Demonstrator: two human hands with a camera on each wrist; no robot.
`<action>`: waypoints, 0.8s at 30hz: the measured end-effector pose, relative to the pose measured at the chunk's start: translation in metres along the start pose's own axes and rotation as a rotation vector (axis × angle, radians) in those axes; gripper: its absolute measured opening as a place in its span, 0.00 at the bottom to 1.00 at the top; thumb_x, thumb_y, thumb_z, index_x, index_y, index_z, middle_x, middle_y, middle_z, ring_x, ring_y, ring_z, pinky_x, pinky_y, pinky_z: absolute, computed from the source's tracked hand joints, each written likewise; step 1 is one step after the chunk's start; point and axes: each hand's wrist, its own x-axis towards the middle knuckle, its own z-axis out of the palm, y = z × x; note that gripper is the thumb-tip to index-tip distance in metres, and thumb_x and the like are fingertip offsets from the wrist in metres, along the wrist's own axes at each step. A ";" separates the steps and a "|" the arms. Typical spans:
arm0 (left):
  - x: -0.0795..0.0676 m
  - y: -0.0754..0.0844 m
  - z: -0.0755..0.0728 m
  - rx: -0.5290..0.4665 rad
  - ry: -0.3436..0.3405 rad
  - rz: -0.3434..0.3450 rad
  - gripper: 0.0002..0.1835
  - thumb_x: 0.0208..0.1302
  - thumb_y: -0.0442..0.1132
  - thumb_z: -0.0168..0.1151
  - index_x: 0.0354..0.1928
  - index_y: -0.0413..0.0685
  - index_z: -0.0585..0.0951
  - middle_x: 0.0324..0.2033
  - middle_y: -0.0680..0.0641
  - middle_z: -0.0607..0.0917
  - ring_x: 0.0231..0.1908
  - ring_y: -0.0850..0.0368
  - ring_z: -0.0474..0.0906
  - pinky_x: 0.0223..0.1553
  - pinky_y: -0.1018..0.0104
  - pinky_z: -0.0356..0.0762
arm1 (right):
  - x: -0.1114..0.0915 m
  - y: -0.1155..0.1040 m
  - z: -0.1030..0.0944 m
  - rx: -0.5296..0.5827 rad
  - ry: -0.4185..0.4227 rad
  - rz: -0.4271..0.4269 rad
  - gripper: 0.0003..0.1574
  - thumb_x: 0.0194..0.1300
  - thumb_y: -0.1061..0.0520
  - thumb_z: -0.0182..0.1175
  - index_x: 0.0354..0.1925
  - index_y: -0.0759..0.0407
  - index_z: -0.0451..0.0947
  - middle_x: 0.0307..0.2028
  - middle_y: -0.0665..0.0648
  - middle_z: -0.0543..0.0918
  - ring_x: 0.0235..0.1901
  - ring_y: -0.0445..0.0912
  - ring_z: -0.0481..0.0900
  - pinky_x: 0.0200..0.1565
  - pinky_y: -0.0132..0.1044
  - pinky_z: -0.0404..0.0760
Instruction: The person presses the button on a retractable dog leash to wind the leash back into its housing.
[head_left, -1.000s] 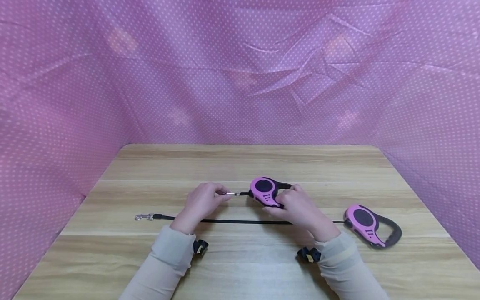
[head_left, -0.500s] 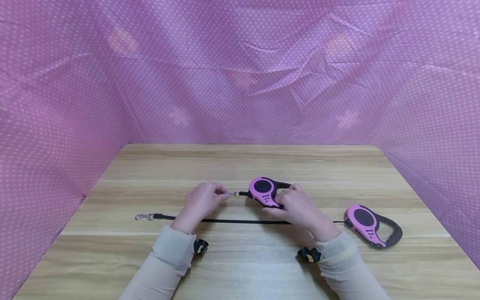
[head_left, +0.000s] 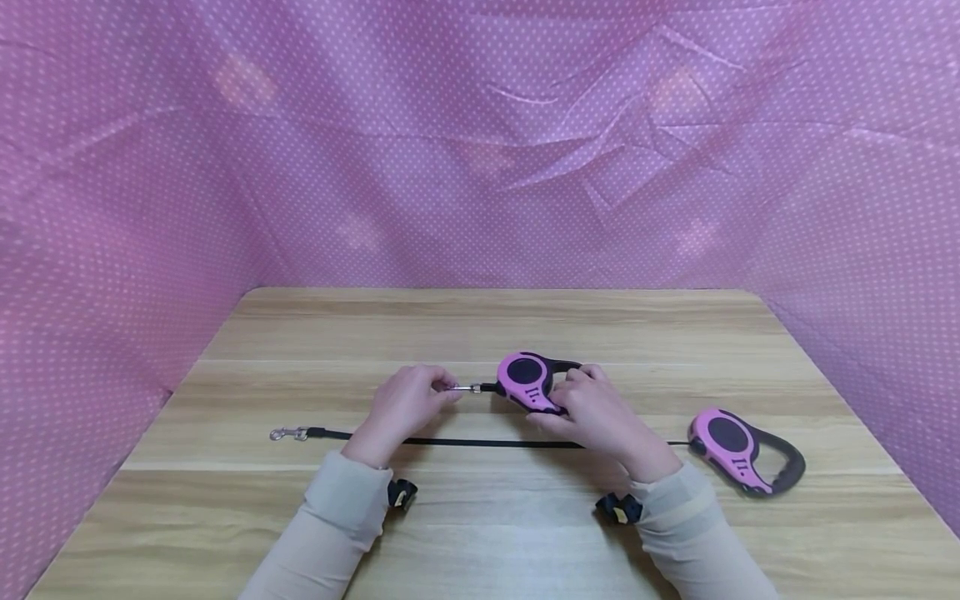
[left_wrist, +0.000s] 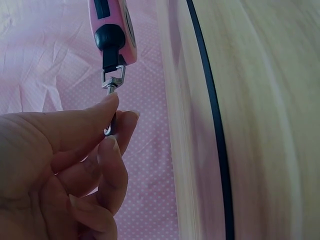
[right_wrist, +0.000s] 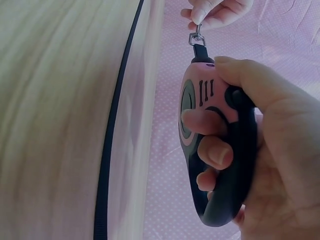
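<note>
My right hand (head_left: 600, 417) grips the black handle of a pink and black retractable dog leash (head_left: 517, 392) above the table. In the right wrist view, its fingers curl through the handle loop and the thumb (right_wrist: 240, 70) lies along the top of the casing. Thumb and fingers of my left hand (head_left: 405, 408) pinch the metal snap hook (left_wrist: 111, 87) at the leash's end. The hook sits close to the casing, with only a short black tab (right_wrist: 200, 51) showing between them. Part of the hook is hidden by the left fingers.
A second pink retractable leash (head_left: 723, 446) lies on the wooden table (head_left: 480, 325) at the right. Its black strap (head_left: 487, 442) runs left beneath both forearms to a metal snap hook (head_left: 288, 434). Pink dotted cloth (head_left: 480, 167) hangs behind and at both sides.
Both hands keep their hold in nearly the same place. The held leash and the pinched hook shift only very slightly, and the right fingers move a little on the handle.
</note>
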 end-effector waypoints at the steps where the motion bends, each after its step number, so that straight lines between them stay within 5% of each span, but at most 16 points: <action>1: 0.000 0.000 0.000 0.003 0.001 0.002 0.09 0.63 0.49 0.68 0.43 0.57 0.86 0.37 0.54 0.88 0.31 0.60 0.77 0.35 0.64 0.72 | 0.000 0.000 0.000 -0.001 -0.001 0.000 0.25 0.63 0.37 0.64 0.17 0.46 0.72 0.18 0.38 0.71 0.28 0.40 0.66 0.52 0.44 0.65; 24: 0.004 -0.005 0.005 0.047 0.020 -0.013 0.06 0.62 0.44 0.69 0.40 0.57 0.87 0.38 0.54 0.88 0.41 0.55 0.82 0.45 0.55 0.77 | 0.002 0.002 0.010 -0.031 -0.079 0.050 0.25 0.66 0.36 0.60 0.24 0.53 0.78 0.24 0.44 0.73 0.36 0.46 0.69 0.60 0.48 0.66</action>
